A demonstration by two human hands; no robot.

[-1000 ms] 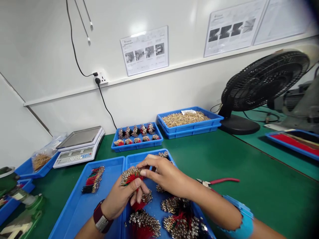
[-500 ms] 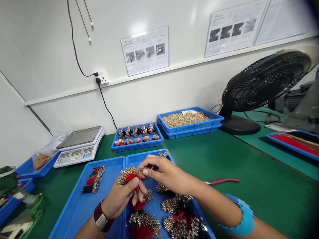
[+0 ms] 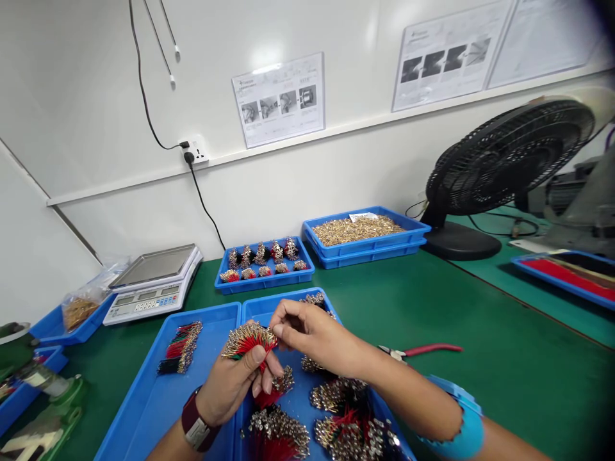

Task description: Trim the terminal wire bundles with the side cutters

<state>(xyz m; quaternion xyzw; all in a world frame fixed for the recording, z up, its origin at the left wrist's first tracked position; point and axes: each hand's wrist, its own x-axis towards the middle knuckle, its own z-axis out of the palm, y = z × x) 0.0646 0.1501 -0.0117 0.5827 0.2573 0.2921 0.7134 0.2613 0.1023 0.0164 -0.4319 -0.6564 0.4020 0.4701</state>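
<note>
My left hand grips a fanned bundle of short red and green wires with gold and silver metal terminals at their ends. The thumb lies across the front of the wires. At the bundle's right edge, my right hand pinches a terminal end between thumb and forefinger; the exact piece is too small to make out. Both hands are over a blue tray holding more bundles of metal-tipped wires, red and black. In the left tray lies a row of red, green and black wires.
Pliers with red handles lie right of the trays. Behind are a tray of wire bundles, stacked trays of gold parts, a digital scale and a black fan. A green metal tool stands at left.
The bundle and my left hand have shifted slightly left. My right fingers have moved a little, still at the bundle's right edge. More of the pliers' head shows now.
</note>
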